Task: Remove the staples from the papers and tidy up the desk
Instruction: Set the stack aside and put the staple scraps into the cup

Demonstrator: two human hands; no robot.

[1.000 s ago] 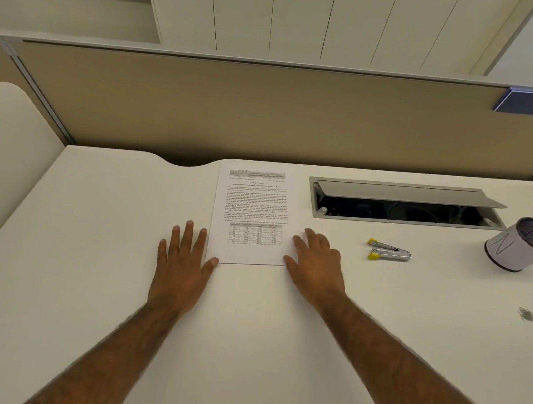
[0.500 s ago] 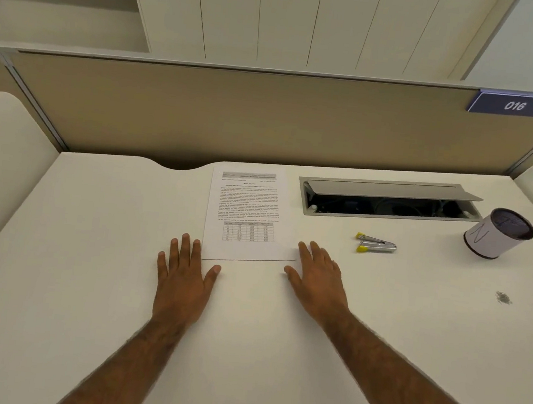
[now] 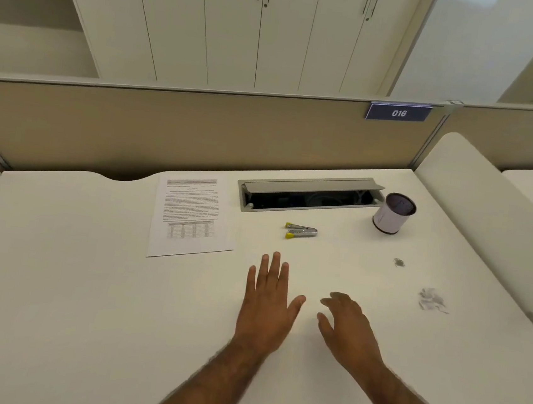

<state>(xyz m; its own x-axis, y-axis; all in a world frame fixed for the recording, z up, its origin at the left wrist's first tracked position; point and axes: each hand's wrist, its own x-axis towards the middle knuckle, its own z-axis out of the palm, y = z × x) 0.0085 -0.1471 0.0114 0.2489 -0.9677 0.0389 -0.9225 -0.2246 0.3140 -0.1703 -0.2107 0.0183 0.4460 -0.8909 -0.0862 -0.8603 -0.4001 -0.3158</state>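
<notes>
A printed stack of papers (image 3: 191,217) lies flat on the white desk (image 3: 69,280), left of centre. A metal staple remover with yellow tips (image 3: 300,231) rests to its right. Farther right, a small heap of pulled staples (image 3: 399,262) and some torn paper scraps (image 3: 431,299) sit on the desk. My left hand (image 3: 267,304) lies flat with straight fingers, below and to the right of the papers, apart from them. My right hand (image 3: 347,328) hovers beside it with relaxed fingers and holds nothing.
A white cup with a dark inside (image 3: 394,213) stands at the back right. An open cable hatch (image 3: 308,194) is sunk into the desk behind the staple remover. A beige partition (image 3: 200,129) closes the far edge, and a white side panel (image 3: 487,218) rises on the right.
Both hands have left the papers' lower corners and moved right, close together. The view has swung to the right, bringing the paper scraps and right panel into sight.
</notes>
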